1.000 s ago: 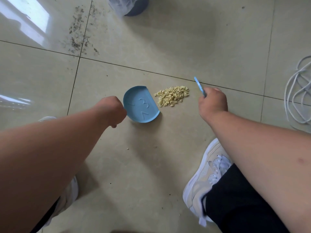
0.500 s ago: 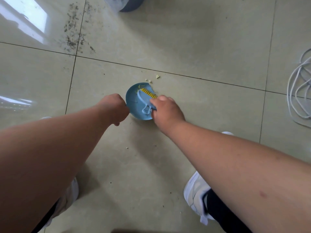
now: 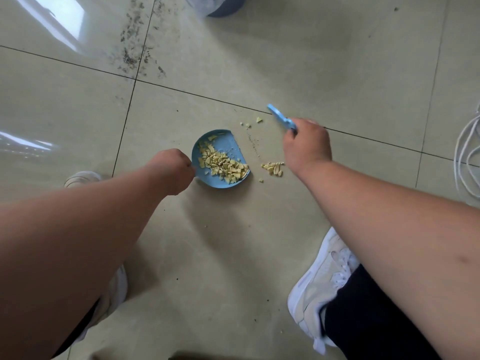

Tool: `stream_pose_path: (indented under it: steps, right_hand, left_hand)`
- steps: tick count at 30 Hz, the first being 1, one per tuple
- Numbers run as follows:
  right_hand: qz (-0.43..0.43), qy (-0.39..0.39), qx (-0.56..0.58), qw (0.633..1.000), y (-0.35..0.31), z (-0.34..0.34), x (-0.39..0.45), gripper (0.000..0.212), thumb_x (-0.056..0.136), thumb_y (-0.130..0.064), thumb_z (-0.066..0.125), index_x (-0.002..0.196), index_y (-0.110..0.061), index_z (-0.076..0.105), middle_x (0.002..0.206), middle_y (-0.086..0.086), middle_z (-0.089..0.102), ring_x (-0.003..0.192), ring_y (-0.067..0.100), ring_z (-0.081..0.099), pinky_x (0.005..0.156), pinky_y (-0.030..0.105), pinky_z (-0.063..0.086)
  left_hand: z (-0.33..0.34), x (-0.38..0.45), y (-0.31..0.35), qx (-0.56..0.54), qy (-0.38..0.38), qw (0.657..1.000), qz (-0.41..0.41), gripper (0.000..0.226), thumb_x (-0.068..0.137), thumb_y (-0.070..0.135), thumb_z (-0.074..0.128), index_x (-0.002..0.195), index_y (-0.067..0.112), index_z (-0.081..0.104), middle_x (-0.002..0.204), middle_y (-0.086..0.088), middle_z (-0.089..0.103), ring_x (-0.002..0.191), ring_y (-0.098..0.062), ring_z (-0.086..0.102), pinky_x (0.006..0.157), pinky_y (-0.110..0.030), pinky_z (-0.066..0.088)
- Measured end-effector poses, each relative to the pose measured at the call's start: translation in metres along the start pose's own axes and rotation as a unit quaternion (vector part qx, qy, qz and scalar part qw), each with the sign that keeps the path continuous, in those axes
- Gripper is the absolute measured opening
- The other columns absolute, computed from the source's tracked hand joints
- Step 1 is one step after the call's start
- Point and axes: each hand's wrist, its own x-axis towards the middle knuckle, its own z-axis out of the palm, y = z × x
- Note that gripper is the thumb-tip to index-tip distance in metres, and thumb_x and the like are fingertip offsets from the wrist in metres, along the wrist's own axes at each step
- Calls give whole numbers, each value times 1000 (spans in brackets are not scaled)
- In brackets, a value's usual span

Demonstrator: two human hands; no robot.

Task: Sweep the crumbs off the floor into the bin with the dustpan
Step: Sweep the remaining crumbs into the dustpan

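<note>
A small blue dustpan (image 3: 228,144) lies flat on the tiled floor, its open edge facing right. My left hand (image 3: 172,167) is closed on its handle at the left side. Most of the yellow crumbs (image 3: 223,165) lie inside the pan. A small heap of crumbs (image 3: 273,168) rests on the floor just right of the pan, and a few bits (image 3: 259,120) lie further up. My right hand (image 3: 306,146) holds a small blue brush (image 3: 279,118), lifted to the right of the pan. The bin (image 3: 218,5) with a clear liner stands at the top edge.
Dark dirt specks (image 3: 135,45) spread over the floor at the upper left. A coil of white cable (image 3: 467,157) lies at the right edge. My white shoes (image 3: 322,284) stand below the hands, the left one (image 3: 83,178) beside my left arm.
The brush swept the crumb pile leftward into the dustpan, then my right hand drew back to the right and lifted the brush. The left hand kept the pan in place.
</note>
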Motion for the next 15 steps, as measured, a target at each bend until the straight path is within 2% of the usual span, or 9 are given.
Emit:
stream_pose_path:
  steps: [2,3,6,9,13,15]
  right_hand:
    - [45,12,-28,999,8,-4,15,31,93,-14,49,112,-12,74,106,17,71,100,36,62,74,32,39]
    - [67,13,-36,997,10,-4,21,31,94,-14,49,112,-12,73,106,17,71,100,36,62,74,31,40]
    - [90,-11,-40,995,3,5,25,30,93,-15,49,112,-14,72,104,16,72,97,36,64,72,28,39]
    - [23,-45,-30,998,-16,18,12,31,94,-17,52,118,-19,72,104,13,74,99,34,66,77,28,46]
    - [-84,-112,-29,990,-39,36,-20,28,94,-14,53,116,-18,70,94,8,67,103,34,58,78,32,45]
    - [-124,-154,-28,980,-47,42,-36,32,92,-12,53,120,-20,68,102,8,69,106,31,54,83,34,47]
  left_hand:
    - [-1,3,-9,-6,0,1000,-9,30,96,18,56,75,1,67,81,-25,77,70,-39,79,61,-40,64]
    - [-2,5,-13,-10,-1,1000,-12,31,96,19,55,71,4,67,75,-21,77,62,-33,79,54,-32,60]
    - [-3,9,-18,-19,-3,1000,-14,33,98,20,54,70,10,68,66,-10,78,50,-21,77,49,-21,49]
    - [-4,9,-18,-21,-6,1000,-10,32,98,19,53,72,9,70,65,-9,77,49,-21,76,47,-21,49]
    - [-5,9,-16,-19,-8,1000,-7,31,99,19,53,77,8,73,67,-11,78,51,-22,77,47,-21,49]
    - [-6,8,-17,-16,-9,1000,-7,31,99,19,53,77,6,72,67,-11,78,51,-23,77,47,-21,48]
